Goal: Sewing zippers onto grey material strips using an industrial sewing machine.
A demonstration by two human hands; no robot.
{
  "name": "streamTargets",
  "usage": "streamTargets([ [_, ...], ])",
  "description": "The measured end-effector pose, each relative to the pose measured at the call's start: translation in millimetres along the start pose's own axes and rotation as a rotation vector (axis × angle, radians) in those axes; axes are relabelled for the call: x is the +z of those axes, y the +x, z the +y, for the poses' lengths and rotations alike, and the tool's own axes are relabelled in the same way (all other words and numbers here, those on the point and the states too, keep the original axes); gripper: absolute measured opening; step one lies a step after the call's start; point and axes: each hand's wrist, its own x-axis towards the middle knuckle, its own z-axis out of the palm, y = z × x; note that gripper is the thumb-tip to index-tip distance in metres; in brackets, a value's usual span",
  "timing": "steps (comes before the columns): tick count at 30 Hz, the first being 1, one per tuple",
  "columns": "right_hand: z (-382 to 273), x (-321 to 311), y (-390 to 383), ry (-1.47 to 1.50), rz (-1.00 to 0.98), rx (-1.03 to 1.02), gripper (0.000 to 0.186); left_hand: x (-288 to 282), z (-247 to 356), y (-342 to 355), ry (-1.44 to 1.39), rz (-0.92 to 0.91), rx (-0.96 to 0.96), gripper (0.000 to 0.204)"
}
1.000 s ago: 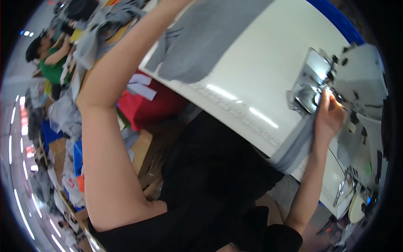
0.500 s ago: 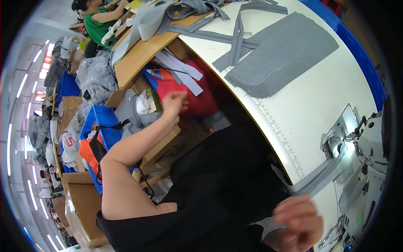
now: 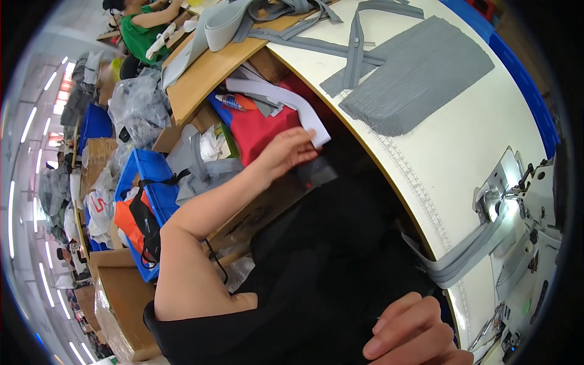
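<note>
My left hand (image 3: 288, 152) is closed on the end of a white strip (image 3: 292, 97), pinched between thumb and fingers. The strip runs back over a red cloth (image 3: 258, 131) in the space beside the table, where grey strips and a small tube (image 3: 231, 102) also lie. At the lower right, close to my black clothing, my right hand (image 3: 417, 334) has its fingers curled together; whether anything is in them is hidden. A long grey strip (image 3: 462, 258) passes from the table's near edge up to the sewing machine's (image 3: 496, 198) needle area.
A stack of grey fabric pieces (image 3: 420, 76) lies on the white table (image 3: 450, 164), with grey zipper tape (image 3: 354, 52) beside it. To the left stand a blue crate (image 3: 146, 167) and a cardboard box (image 3: 125, 298). A person in green (image 3: 143, 36) works at the far left.
My left hand has reached right and taken hold of the white strip, drawing its end toward the table edge. My right hand has moved slightly left and down.
</note>
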Motion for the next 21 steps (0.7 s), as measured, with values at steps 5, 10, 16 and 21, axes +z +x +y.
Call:
streamTargets([
  [5,-7,3,6,0.001,-0.062,0.07,0.018,13,-33,-27,0.102,-0.113,-0.185,0.015],
  [10,65,-33,12,-0.66,-0.333,0.151,0.052,-1,-44,-47,0.205,-0.151,-0.172,0.015],
  [16,178,-59,-46,-1.445,-0.482,0.346,0.046,35,-55,-64,0.316,-0.384,-0.196,0.016],
  [21,171,-43,-48,-1.157,-0.262,0.2,0.063,18,-97,-68,-0.11,-0.418,-0.349,0.012],
])
